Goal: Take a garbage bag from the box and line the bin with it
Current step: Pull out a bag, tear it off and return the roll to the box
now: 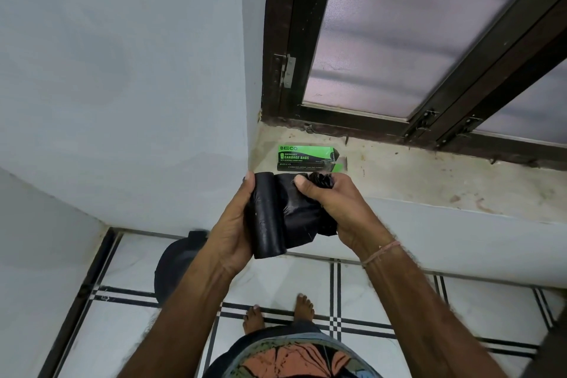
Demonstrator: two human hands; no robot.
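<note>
Over the window ledge [429, 181] where the green box [306, 157] lay, the left hand [230, 227] wrapped the roll of garbage bags [267, 215] and the right hand [334, 202] clenched the unrolled bag [299, 218], so a clean tear looked next, then the dark bin [176, 264] below.

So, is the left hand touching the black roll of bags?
Touching. The head view shows the left hand curled round the black roll.
</note>
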